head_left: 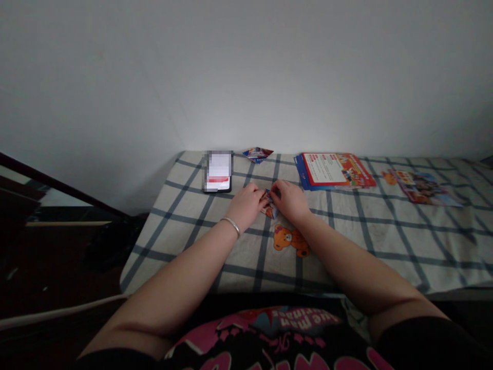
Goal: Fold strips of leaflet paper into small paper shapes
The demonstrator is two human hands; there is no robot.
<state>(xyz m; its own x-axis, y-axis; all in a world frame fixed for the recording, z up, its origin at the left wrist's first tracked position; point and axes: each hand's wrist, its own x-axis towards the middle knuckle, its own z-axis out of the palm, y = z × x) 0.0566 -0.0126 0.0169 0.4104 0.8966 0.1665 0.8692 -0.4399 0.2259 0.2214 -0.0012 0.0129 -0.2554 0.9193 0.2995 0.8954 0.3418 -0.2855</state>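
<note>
My left hand [246, 203] and my right hand [289, 199] meet over a small folded piece of colourful printed paper [269, 206] on a checked cloth [185, 226]. Both hands have their fingers curled and pinched on the paper, which rests on or just above the cloth. Most of the paper is hidden between the fingers. A thin bracelet circles my left wrist.
A lit phone [217, 172] lies at the back left of the cloth. A folded paper shape [258, 153] sits by the wall. A stack of colourful leaflets [334, 170] and another leaflet [422, 187] lie to the right. A bear print [291, 240] is on the cloth.
</note>
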